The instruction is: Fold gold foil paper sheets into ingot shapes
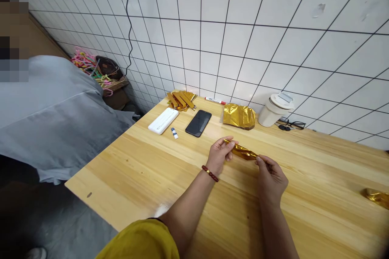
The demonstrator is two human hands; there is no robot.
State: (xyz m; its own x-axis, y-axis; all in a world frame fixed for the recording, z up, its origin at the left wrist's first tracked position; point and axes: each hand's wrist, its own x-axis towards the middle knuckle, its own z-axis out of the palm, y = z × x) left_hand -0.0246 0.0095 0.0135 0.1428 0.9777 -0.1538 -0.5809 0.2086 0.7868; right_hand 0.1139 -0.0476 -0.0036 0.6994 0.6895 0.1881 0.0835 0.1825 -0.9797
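— What have you got between your hands?
— Your left hand (219, 154) pinches one end of a twisted strip of gold foil (242, 152), fingers closed on it, and your right hand (271, 179) has its fingertips shut on the other end. The strip hangs just above the wooden table (146, 170), slightly tilted, its left end higher.
— And around you?
— Beyond your hands lies a crumpled gold foil sheet (239, 116), and beside it a white lidded cup (275, 109) with black glasses (292, 124) against the tiled wall. To the left sit a black phone (198, 122), a white power bank (163, 120), a small white tube (174, 132), a red marker (215, 100) and a pile of folded gold strips (181, 100). Another gold piece (377, 197) lies at the right edge. A person in a grey shirt (54, 113) sits at your left.
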